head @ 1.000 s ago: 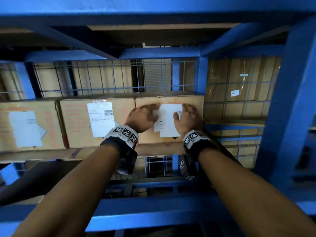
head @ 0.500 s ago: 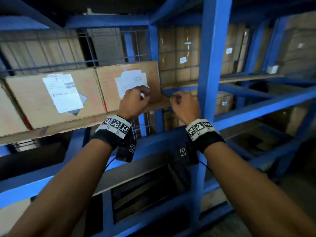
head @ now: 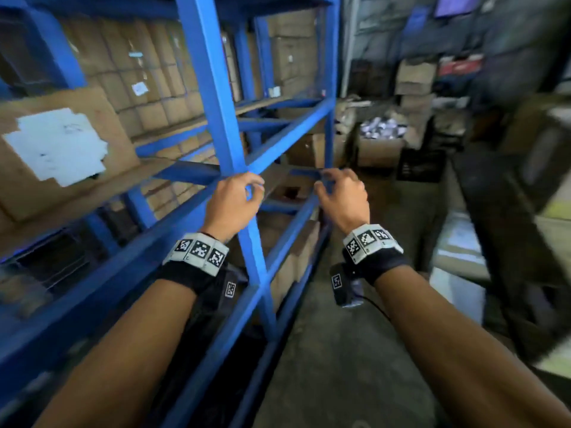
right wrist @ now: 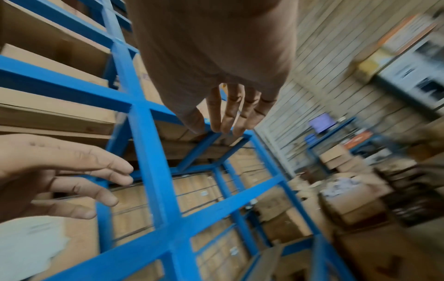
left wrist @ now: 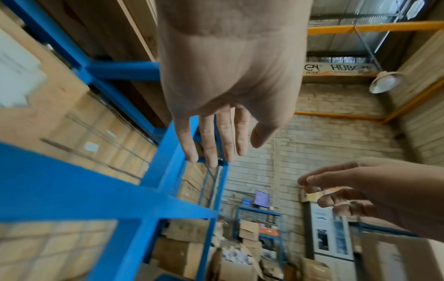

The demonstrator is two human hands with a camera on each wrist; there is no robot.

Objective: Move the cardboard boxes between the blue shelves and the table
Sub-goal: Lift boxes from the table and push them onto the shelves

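Warehouse aisle beside blue shelves (head: 213, 97): left hand (head: 233, 202) and right hand (head: 343, 197) loose-fingered, empty, between boxes; next likely fetch another cardboard box (head: 61, 149).

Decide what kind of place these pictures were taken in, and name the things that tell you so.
Most likely a warehouse or stockroom. Tall blue shelves hold rows of cardboard boxes, more boxes are piled on the floor by a bare brick wall, and orange racking runs overhead.
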